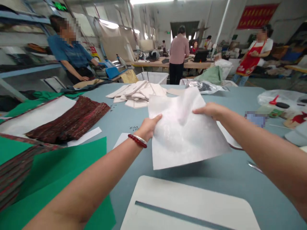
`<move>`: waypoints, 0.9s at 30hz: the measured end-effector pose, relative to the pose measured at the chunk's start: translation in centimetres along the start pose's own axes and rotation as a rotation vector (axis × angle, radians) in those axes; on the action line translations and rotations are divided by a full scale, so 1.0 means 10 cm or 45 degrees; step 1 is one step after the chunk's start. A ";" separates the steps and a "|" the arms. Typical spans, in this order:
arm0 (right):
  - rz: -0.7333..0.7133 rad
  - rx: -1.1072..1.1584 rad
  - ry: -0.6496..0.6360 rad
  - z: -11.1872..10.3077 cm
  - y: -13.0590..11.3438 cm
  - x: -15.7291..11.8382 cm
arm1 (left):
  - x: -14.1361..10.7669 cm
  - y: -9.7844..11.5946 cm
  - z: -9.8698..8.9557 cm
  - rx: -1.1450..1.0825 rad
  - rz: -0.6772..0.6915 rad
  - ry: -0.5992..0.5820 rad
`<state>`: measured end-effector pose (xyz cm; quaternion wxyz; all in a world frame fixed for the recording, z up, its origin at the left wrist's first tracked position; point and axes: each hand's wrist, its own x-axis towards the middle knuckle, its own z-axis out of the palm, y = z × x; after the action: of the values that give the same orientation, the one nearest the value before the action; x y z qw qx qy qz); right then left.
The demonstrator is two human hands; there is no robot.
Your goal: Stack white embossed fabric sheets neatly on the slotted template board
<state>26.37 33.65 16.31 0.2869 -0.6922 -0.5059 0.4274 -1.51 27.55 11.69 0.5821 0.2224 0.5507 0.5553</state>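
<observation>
Left hand, wearing a red bead bracelet, is closed in a pinch on the left edge of a thin white interfacing sheet, while the right hand pinches the sheet's upper right edge. The sheet hangs lifted above the middle of the blue-grey desk, its top corner curling forward. Below it, at the near edge, lies a white rounded template board with a slot through it. Green fabric and a dark red patterned piece lie along the left edge, and a stack of cut white pieces sits toward the far side. A person in a blue shirt leans at the far left corner. To handle it well, I judge both pinches should keep the sheet taut and level, so the curled corner flattens and no crease sets in.
</observation>
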 end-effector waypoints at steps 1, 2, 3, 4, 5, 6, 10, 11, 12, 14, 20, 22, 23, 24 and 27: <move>0.049 -0.066 -0.027 0.02 -0.04 0.11 | 0.00 -0.07 0.00 0.040 -0.029 -0.009; 0.090 -0.121 -0.074 0.04 -0.05 0.22 | 0.00 -0.16 0.00 0.065 -0.057 -0.019; 0.120 -0.162 -0.121 0.08 -0.06 0.32 | 0.00 -0.24 0.00 0.078 -0.082 -0.028; 0.144 -0.200 -0.163 0.12 -0.04 0.43 | -0.01 -0.33 -0.01 0.083 -0.104 -0.035; 0.160 -0.239 -0.204 0.18 -0.02 0.53 | -0.02 -0.42 -0.01 0.086 -0.116 -0.040; 0.168 -0.278 -0.237 0.23 0.00 0.62 | -0.05 -0.50 -0.02 0.072 -0.119 -0.032; 0.103 -0.409 -0.333 0.49 0.09 0.88 | -0.29 -0.82 -0.04 -0.195 -0.205 0.108; 0.065 -0.435 -0.346 0.56 0.10 0.92 | -0.37 -0.89 -0.04 -0.285 -0.254 0.143; 0.016 -0.453 -0.353 0.63 0.10 0.95 | -0.47 -0.97 -0.04 -0.361 -0.307 0.167; -0.115 -0.458 -0.344 0.74 0.11 0.97 | -0.66 -1.11 -0.04 -0.458 -0.395 0.196; -0.443 -0.334 -0.065 0.49 0.44 0.55 | -1.05 -1.46 0.00 -0.544 -0.536 0.134; -0.362 -0.284 0.112 0.21 0.78 0.23 | -1.12 -1.53 0.04 -0.552 -0.550 0.100; -0.258 -0.209 0.224 0.07 0.99 0.05 | -1.14 -1.55 0.06 -0.556 -0.552 0.079; -0.151 -0.171 0.290 -0.07 1.21 -0.15 | -1.16 -1.56 0.08 -0.559 -0.554 0.060; 0.161 -0.059 0.280 -0.31 1.86 -0.75 | -1.21 -1.57 0.18 -0.560 -0.590 0.046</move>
<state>36.65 20.66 4.63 0.2970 -0.7718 -0.4364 0.3545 9.06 12.93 3.33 0.7174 -0.0500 0.4638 0.5175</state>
